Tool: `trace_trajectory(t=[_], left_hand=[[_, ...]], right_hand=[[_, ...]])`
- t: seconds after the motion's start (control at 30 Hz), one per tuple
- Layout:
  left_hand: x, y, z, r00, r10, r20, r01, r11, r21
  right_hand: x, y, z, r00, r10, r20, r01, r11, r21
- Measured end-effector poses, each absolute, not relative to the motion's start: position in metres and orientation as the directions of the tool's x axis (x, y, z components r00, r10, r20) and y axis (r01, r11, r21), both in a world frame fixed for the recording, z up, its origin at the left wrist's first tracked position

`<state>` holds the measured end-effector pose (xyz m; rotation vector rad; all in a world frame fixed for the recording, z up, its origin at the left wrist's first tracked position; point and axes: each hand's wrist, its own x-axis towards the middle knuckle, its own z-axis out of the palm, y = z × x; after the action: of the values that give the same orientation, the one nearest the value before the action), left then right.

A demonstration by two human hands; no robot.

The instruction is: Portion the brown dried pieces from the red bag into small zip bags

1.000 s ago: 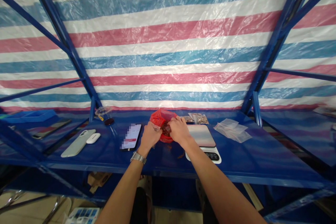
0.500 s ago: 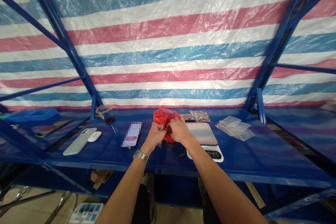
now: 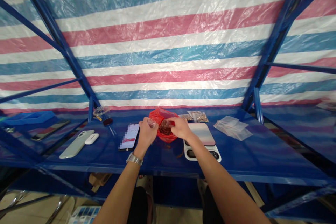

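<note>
A red plastic bag [image 3: 159,116] with brown bits inside sits on the blue shelf [image 3: 110,154]. My left hand [image 3: 146,133] is closed on a small clear bag [image 3: 151,123] at the red bag's left edge. My right hand [image 3: 180,127] pinches the other side of that clear bag, just over the red bag's mouth. A silver watch [image 3: 134,159] is on my left wrist.
A white kitchen scale [image 3: 202,140] stands right of the red bag. Several empty clear bags [image 3: 233,128] lie further right, filled small bags [image 3: 197,116] behind. To the left lie a phone [image 3: 128,136], a grey phone [image 3: 74,144] and a white earbud case [image 3: 91,138]. Blue rack posts [image 3: 256,106] flank the shelf.
My hands have moved apart and up a little, stretching the small clear bag open between them over the red bag. The view shifted slightly.
</note>
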<state>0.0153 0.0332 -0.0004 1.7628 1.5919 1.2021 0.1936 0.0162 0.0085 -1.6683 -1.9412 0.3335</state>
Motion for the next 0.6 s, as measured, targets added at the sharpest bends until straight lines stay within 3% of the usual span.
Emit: trace_trajectory(t=[0.23, 0.4, 0.6], left_hand=[[0.027, 0.031, -0.007, 0.044, 0.931, 0.361, 0.611, -0.311, 0.728], [0.038, 0.029, -0.008, 0.057, 0.93, 0.363, 0.63, -0.315, 0.709], [0.041, 0.028, -0.007, 0.039, 0.942, 0.333, 0.643, -0.279, 0.713]], right_hand=[[0.192, 0.019, 0.014, -0.101, 0.882, 0.461, 0.71, 0.388, -0.588], [0.184, 0.01, 0.02, -0.222, 0.783, 0.581, 0.755, 0.516, -0.406], [0.182, 0.004, 0.026, -0.288, 0.763, 0.579, 0.811, 0.516, -0.276]])
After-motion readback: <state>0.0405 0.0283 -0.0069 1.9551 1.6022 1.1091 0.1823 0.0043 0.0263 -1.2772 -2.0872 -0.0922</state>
